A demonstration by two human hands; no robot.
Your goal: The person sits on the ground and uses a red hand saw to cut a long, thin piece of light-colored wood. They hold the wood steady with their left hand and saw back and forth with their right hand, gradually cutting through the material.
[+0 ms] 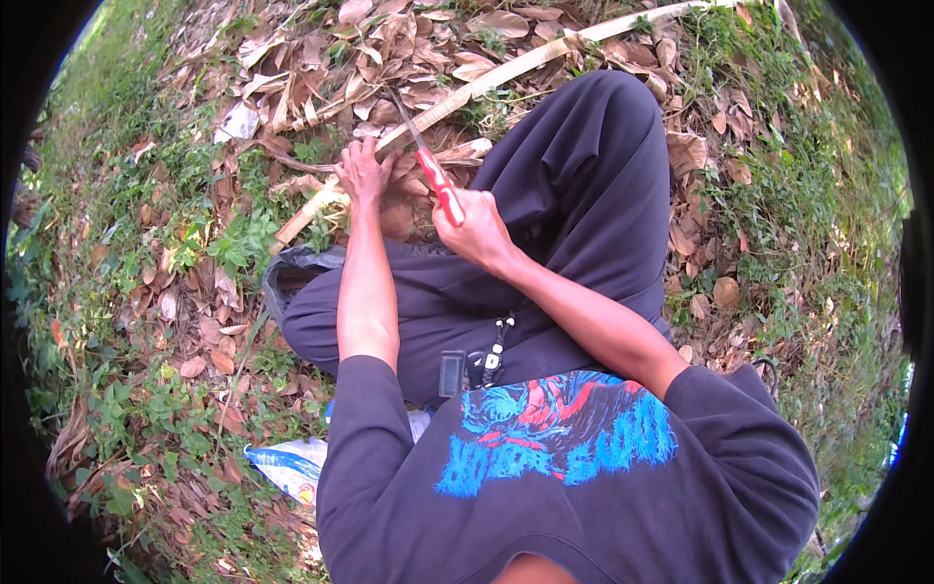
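The person sits on leaf-strewn ground [146, 321], knees bent in dark trousers [574, 185], both forearms stretched forward over the lap. A long pale bamboo strip [506, 73] runs from far right, past the raised knee, down to the near left, where its lower end lies among grass. The left hand [365, 175] is extended straight, fingers curled around the strip and pinning it in place. The right hand [477, 229], wrist bent inward, is closed tight on the red handle of a knife [433, 175], whose dark blade tip rests against the strip just beside the left hand. Dry leaves and weeds crowd the far side; the raised knee hems in the right. A white sack [287, 467] lies near left.
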